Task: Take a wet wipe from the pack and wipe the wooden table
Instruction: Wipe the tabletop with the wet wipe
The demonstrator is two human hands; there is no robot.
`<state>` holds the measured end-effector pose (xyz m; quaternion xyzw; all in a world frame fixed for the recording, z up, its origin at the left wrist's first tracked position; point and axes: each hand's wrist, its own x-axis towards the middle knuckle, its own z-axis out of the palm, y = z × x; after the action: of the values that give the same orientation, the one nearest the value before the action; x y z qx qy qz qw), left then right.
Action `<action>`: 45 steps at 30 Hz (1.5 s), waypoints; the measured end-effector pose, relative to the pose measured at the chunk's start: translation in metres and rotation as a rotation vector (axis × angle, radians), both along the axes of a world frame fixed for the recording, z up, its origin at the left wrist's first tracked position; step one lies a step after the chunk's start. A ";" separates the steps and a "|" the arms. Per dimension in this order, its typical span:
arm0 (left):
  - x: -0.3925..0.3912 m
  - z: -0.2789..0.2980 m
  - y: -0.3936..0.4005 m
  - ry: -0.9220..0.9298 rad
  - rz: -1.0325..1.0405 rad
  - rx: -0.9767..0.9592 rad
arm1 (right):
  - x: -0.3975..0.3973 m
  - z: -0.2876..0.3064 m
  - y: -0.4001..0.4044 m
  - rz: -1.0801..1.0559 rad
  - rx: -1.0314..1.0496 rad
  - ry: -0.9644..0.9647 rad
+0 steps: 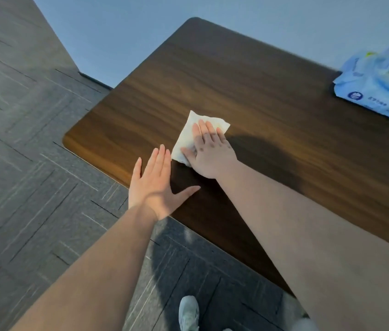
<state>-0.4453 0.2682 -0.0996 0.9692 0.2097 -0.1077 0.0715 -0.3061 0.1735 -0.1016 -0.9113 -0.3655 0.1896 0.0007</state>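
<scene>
A dark wooden table fills the middle of the head view. A white wet wipe lies flat on it near the front edge. My right hand presses palm down on the wipe, fingers stretched over it. My left hand rests flat on the table's front edge just left of the wipe, fingers apart, holding nothing. The blue wet wipe pack lies at the table's far right, against the wall.
Grey patterned carpet surrounds the table on the left and front. A pale wall runs behind the table. My light shoe shows on the floor below the table edge.
</scene>
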 end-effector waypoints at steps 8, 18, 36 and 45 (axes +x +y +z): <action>-0.002 -0.002 -0.001 -0.047 0.002 -0.003 | 0.004 -0.005 0.042 0.071 0.059 -0.006; -0.001 -0.002 -0.003 0.012 -0.027 0.016 | -0.013 -0.001 -0.011 0.042 0.010 -0.026; 0.024 0.016 -0.167 0.047 -0.456 -0.035 | -0.050 0.006 -0.350 -0.557 -0.149 -0.025; 0.048 0.015 -0.342 0.078 -0.779 -0.151 | -0.093 0.009 -0.538 -0.912 -0.211 0.005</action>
<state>-0.3969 -0.0734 -0.0848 0.9634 -0.1795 -0.1784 0.0884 -0.3992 -0.3641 -0.0931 -0.9736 0.0936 0.2082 -0.0078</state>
